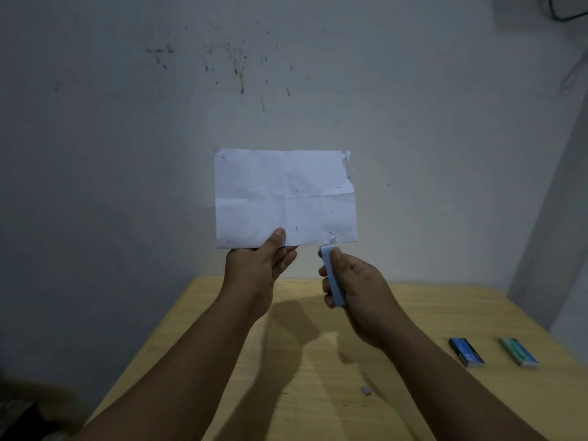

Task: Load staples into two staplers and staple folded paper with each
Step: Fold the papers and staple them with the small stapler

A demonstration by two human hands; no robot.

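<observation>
Left hand [259, 265] pinched the creased, folded white paper sheet [285, 198] at its lower edge, thumb on the near face and fingers behind, and held it upright in the air above the far edge of the light wooden desk [413, 316]. Probable reason: lifting the sheet off the desk left its lower edge free for the stapler to reach.

Right hand [353, 291] was wrapped around the pale blue plastic stapler [334, 275], thumb along its top. Stapler nose pointed up, just under the paper's lower right corner; contact with the paper could not be confirmed. Whether the stapler's mouth was open or closed: cannot tell.

Small dark marks near the paper's lower edge and corners, likely staples already driven.

Near the desk's right edge lay a dark blue rectangular box [466, 352] and, just beside it, a green rectangular box [519, 352], apart from each other. Likely staple boxes, parked clear of the work.

Small grey metal piece [366, 390] lay on the desk near its middle, possibly a loose staple strip fragment.
</observation>
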